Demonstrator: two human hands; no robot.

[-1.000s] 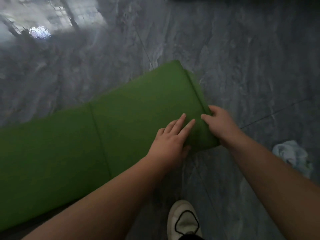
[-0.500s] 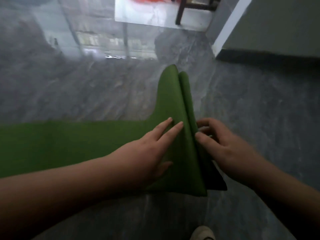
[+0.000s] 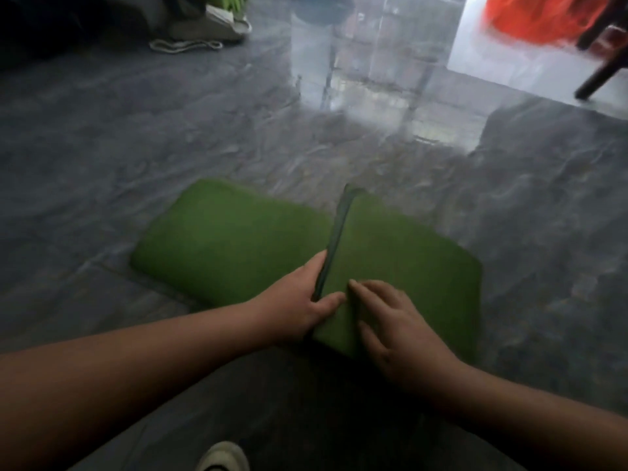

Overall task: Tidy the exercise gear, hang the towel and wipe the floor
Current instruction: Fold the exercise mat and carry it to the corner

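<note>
A green folding exercise mat (image 3: pixel 224 243) lies on the grey marble floor (image 3: pixel 136 137) in front of me, partly folded into panels. One fold stands up on edge as a dark ridge down the mat's middle. My left hand (image 3: pixel 302 300) grips the near end of that raised fold, fingers behind it and thumb in front. My right hand (image 3: pixel 390 321) rests on the mat's right panel with fingers spread, pressing just beside the fold. No towel is in view.
A white shoe (image 3: pixel 221 458) of mine shows at the bottom edge. At the far left lie a bag and a light cord (image 3: pixel 185 45). A dark chair leg (image 3: pixel 601 76) and orange fabric (image 3: pixel 537 18) are at the top right.
The long stretch of mat on the left has been folded in, so the mat is now a short stack of panels. My left hand went from flat on the mat to gripping the raised fold.
</note>
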